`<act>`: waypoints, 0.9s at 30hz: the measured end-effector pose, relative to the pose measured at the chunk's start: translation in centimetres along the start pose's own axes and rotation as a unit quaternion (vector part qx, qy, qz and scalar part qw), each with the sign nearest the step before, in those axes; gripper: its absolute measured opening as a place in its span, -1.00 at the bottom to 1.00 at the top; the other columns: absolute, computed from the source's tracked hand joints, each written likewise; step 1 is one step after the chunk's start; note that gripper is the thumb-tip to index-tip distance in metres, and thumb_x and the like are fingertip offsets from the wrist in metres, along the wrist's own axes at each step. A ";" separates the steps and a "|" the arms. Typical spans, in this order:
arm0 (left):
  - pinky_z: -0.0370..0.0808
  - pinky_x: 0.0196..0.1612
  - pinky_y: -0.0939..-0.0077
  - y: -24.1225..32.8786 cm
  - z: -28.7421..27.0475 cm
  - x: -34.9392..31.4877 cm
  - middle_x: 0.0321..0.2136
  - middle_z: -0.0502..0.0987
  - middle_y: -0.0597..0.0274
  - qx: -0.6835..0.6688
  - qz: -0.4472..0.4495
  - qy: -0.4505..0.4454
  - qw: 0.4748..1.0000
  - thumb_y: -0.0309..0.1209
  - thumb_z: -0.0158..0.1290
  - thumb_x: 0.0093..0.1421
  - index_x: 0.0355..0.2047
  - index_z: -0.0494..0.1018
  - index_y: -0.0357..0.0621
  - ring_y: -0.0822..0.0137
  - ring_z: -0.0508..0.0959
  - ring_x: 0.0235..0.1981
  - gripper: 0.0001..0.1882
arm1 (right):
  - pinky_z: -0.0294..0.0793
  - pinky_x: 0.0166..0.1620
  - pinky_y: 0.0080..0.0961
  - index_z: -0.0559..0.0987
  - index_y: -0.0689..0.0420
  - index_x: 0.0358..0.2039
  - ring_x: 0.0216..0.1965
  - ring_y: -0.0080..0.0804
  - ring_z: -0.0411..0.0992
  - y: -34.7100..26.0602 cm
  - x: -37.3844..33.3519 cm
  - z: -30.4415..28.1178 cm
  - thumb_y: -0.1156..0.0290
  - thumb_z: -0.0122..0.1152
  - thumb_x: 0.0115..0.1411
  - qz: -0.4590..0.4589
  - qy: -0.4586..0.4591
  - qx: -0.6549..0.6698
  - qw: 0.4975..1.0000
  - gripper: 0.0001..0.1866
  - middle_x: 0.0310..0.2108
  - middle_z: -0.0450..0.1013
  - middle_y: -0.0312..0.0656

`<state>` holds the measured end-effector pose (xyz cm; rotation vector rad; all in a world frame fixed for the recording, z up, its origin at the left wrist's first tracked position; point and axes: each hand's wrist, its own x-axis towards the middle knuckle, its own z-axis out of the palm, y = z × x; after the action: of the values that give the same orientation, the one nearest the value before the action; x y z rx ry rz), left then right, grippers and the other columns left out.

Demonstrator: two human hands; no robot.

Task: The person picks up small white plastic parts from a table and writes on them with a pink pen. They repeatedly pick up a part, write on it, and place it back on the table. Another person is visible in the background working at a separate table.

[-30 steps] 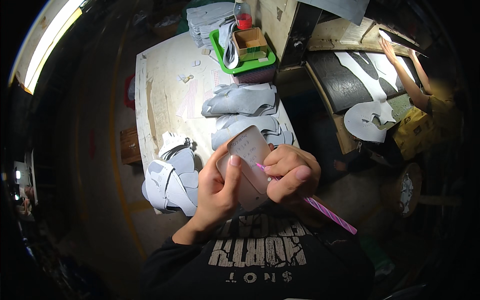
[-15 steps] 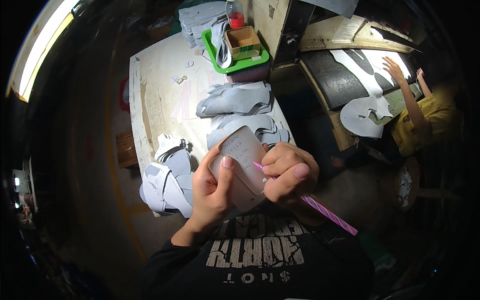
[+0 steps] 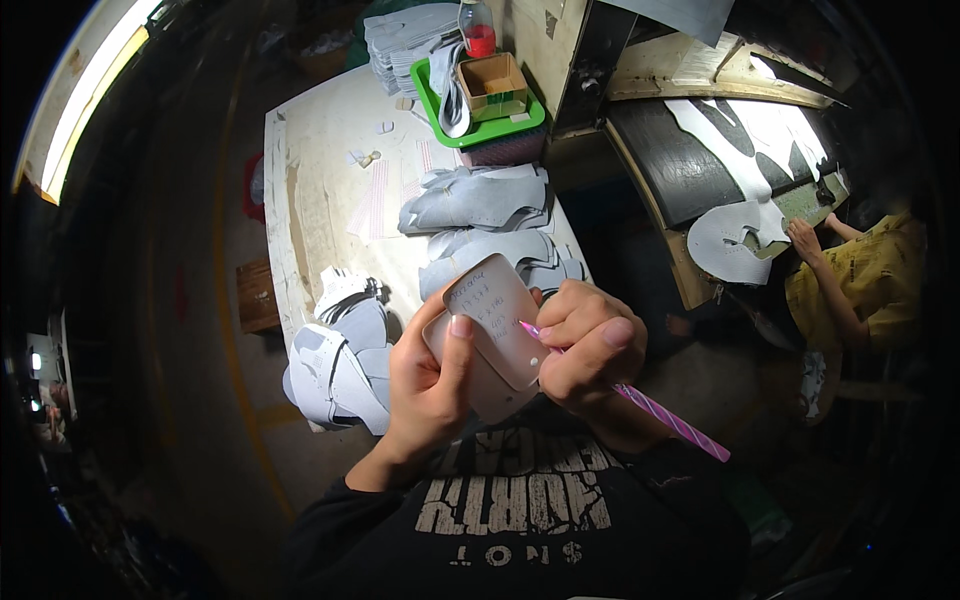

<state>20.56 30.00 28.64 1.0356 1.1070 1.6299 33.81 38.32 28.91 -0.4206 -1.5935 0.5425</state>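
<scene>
My left hand [image 3: 428, 385] holds a pair of small white cards [image 3: 485, 340] with rounded corners, its thumb pressed on their left edge. The lower card sticks out below the upper one. Several lines of handwriting cover the upper card, and a small pale spot shows near its lower corner. In my right hand [image 3: 592, 350] is a pink pen [image 3: 678, 428] with slanted stripes, gripped near its point. The pen tip is at the card's surface, by the end of the lowest written line. Both hands are in front of my chest, over the near edge of the table.
The white table [image 3: 325, 170] bears bundled grey cut pieces [image 3: 475, 200] and a pile of white and grey pieces [image 3: 340, 365]. At its far end are a green tray [image 3: 440, 112], a cardboard box [image 3: 492, 85] and a bottle [image 3: 478, 35]. Another person [image 3: 855, 285] works at a black bench [image 3: 680, 165].
The pen tip has moved slightly right along the card, where the lowest line has more writing. The other person's raised arms have come down to the bench's near edge.
</scene>
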 end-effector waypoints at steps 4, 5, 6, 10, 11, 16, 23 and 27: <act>0.47 0.04 0.55 0.3 0.6 1.1 -0.05 0.58 0.05 -0.020 -0.021 0.007 1.000 -0.35 -0.09 0.49 0.22 0.32 -0.45 0.42 0.53 -0.05 -0.57 | 0.12 -0.69 -0.50 0.33 0.16 -0.63 -0.78 -0.45 0.24 0.9 0.9 -0.4 0.24 -0.28 0.54 0.002 -0.016 0.007 1.000 -0.45 -0.74 0.31 -0.20; 0.47 0.04 0.55 0.4 0.7 1.4 -0.05 0.58 0.05 -0.019 -0.025 0.008 0.999 -0.35 -0.09 0.49 0.22 0.32 -0.45 0.42 0.53 -0.05 -0.57 | 0.12 -0.69 -0.50 0.33 0.16 -0.62 -0.78 -0.45 0.24 1.2 1.2 -0.4 0.25 -0.28 0.54 0.008 -0.009 0.023 1.000 -0.47 -0.74 0.31 -0.21; 0.47 0.04 0.55 0.4 1.0 1.9 -0.05 0.58 0.05 -0.020 -0.037 0.016 0.999 -0.35 -0.08 0.49 0.22 0.32 -0.45 0.42 0.53 -0.05 -0.57 | 0.12 -0.69 -0.50 0.33 0.16 -0.61 -0.78 -0.45 0.25 1.6 1.6 -0.5 0.25 -0.27 0.54 0.018 0.006 0.037 0.999 -0.48 -0.73 0.30 -0.21; 0.47 0.04 0.55 0.7 1.5 2.4 -0.05 0.58 0.05 -0.016 -0.026 0.011 0.999 -0.35 -0.08 0.49 0.22 0.32 -0.45 0.42 0.53 -0.05 -0.57 | 0.14 -0.69 -0.50 0.35 0.19 -0.53 -0.77 -0.46 0.25 2.2 1.9 -0.2 0.30 -0.26 0.53 -0.011 0.046 0.028 0.998 -0.55 -0.70 0.28 -0.23; 0.46 0.04 0.55 0.7 1.8 2.8 -0.05 0.58 0.05 -0.014 -0.034 0.014 0.999 -0.35 -0.08 0.49 0.22 0.32 -0.45 0.41 0.53 -0.05 -0.57 | 0.14 -0.69 -0.50 0.35 0.19 -0.51 -0.77 -0.46 0.25 2.5 2.1 -0.6 0.31 -0.25 0.53 -0.015 0.023 0.027 0.999 -0.57 -0.69 0.28 -0.23; 0.45 0.04 0.57 0.3 2.1 3.5 -0.06 0.57 0.06 -0.023 -0.062 0.025 0.997 -0.34 -0.07 0.49 0.20 0.34 -0.45 0.43 0.52 -0.05 -0.57 | 0.18 -0.68 -0.49 0.37 0.21 -0.44 -0.75 -0.44 0.29 3.1 2.8 -1.4 0.36 -0.20 0.51 0.005 0.000 0.017 1.000 -0.65 -0.69 0.27 -0.22; 0.47 0.03 0.55 0.1 2.1 4.2 -0.04 0.56 0.03 -0.005 -0.076 0.030 0.997 -0.36 -0.07 0.49 0.21 0.30 -0.48 0.41 0.53 -0.06 -0.57 | 0.26 -0.64 -0.48 0.36 0.23 -0.54 -0.70 -0.38 0.34 3.4 3.4 -1.5 0.39 -0.19 0.49 0.061 -0.025 0.019 0.998 -0.59 -0.66 0.35 -0.15; 0.51 0.04 0.48 -0.8 2.3 4.8 -0.03 0.57 -0.04 -0.076 -0.083 0.053 0.992 -0.34 -0.08 0.50 0.23 0.24 -0.51 0.34 0.58 -0.06 -0.54 | 0.20 -0.65 -0.49 0.36 0.21 -0.56 -0.73 -0.43 0.28 3.4 3.3 -1.6 0.28 -0.26 0.51 0.060 0.025 0.103 0.993 -0.52 -0.71 0.33 -0.13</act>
<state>21.68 35.23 29.19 0.7454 1.0909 1.6219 34.88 43.15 29.70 -0.3725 -1.4539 0.7757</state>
